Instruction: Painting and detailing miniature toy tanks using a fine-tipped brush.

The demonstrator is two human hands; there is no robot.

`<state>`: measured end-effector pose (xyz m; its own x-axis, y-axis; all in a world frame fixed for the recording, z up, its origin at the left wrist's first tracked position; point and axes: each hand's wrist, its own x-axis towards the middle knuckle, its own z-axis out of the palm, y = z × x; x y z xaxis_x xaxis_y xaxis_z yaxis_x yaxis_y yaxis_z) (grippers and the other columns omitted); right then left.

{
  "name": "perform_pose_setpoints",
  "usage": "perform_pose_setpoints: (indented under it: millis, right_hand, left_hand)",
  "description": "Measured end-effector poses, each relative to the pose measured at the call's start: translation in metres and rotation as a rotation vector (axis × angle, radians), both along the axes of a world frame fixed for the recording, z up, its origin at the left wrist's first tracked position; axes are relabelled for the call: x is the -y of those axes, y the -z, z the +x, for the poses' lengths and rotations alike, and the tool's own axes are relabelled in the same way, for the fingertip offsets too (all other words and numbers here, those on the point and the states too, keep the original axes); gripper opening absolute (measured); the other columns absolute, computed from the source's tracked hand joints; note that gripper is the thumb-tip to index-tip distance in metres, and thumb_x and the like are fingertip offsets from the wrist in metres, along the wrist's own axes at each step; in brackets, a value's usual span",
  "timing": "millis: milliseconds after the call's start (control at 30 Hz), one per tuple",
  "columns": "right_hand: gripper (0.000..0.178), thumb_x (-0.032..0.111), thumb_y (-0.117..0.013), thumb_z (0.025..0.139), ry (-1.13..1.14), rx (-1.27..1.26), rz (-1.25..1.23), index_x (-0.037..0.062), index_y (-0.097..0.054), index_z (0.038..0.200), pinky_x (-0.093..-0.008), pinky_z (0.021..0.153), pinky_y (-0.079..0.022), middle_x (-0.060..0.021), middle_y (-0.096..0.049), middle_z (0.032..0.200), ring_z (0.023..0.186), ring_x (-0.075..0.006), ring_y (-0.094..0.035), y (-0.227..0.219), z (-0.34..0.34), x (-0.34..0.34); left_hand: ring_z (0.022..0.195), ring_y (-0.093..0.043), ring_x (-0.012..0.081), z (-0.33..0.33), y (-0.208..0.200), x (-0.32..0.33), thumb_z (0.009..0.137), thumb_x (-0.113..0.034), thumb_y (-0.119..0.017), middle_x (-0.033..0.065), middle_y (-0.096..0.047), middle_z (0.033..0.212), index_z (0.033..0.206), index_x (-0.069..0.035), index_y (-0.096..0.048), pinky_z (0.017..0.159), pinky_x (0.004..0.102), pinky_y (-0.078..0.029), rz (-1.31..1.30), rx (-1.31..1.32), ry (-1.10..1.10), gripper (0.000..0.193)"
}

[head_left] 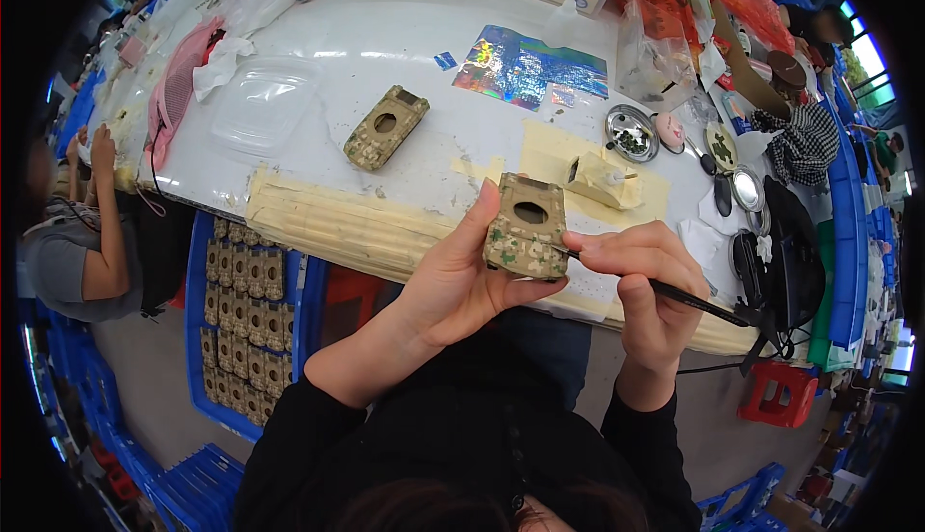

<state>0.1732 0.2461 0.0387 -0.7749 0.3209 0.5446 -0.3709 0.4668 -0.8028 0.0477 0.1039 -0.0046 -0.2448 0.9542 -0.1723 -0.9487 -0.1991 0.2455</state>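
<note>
My left hand (461, 286) holds a small camouflage-painted model hull (527, 228) with a round hole in its top, lifted just above the table's near edge. My right hand (647, 286) grips a thin black paintbrush (696, 303) whose tip touches the hull's right side. A second camouflage hull (385, 127) lies on the white table (385, 40) further back. A pale unpainted part (602, 180) rests on a sheet of masking paper to the right.
A blue crate (200, 334) of several painted hulls stands below the table at the left. Small round paint dishes (631, 133), a shiny holographic sheet (525, 66), a clear plastic lid (262, 103) and bags lie on the table. Other people sit at the left and far right.
</note>
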Motion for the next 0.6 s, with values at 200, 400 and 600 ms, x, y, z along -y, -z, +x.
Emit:
perform_pose_setpoints:
  millis: [200,400,600]
  right_hand:
    - [0.036,0.03,-0.057,0.092,0.096,-0.097,-0.134,-0.005,-0.067,0.089,-0.0311,0.072,-0.051,-0.0172,-0.063,0.086,0.08,-0.0234,-0.063,0.009,0.011,-0.007]
    - [0.041,0.031,-0.05,0.096,0.186,-0.104,-0.158,-0.0083,-0.06,0.098,-0.0341,0.072,-0.054,-0.0154,-0.053,0.085,0.078,-0.0224,-0.057,0.034,0.036,-0.03]
    - [0.031,0.026,-0.04,0.101,0.374,-0.082,-0.159,-0.0033,-0.052,0.103,-0.0323,0.07,-0.05,-0.0115,-0.053,0.08,0.074,-0.0189,-0.055,0.046,0.062,-0.047]
  left_hand:
    - [0.103,-0.061,0.0255,-0.008,-0.008,0.011,0.098,-0.051,-0.028,0.0192,-0.049,0.127,0.141,-0.011,-0.031,0.08,0.0376,-0.058,-0.01,-0.181,-0.059,0.059]
    - [0.106,-0.061,0.0296,-0.066,-0.008,0.06,0.1,-0.035,-0.039,0.0187,-0.052,0.125,0.138,-0.005,-0.031,0.082,0.042,-0.056,-0.134,-0.496,-0.377,0.049]
    - [0.102,-0.063,0.0263,-0.134,-0.002,0.109,0.099,-0.02,-0.044,0.016,-0.059,0.117,0.132,0.001,-0.04,0.08,0.0351,-0.056,-0.548,-0.819,-0.597,0.039]
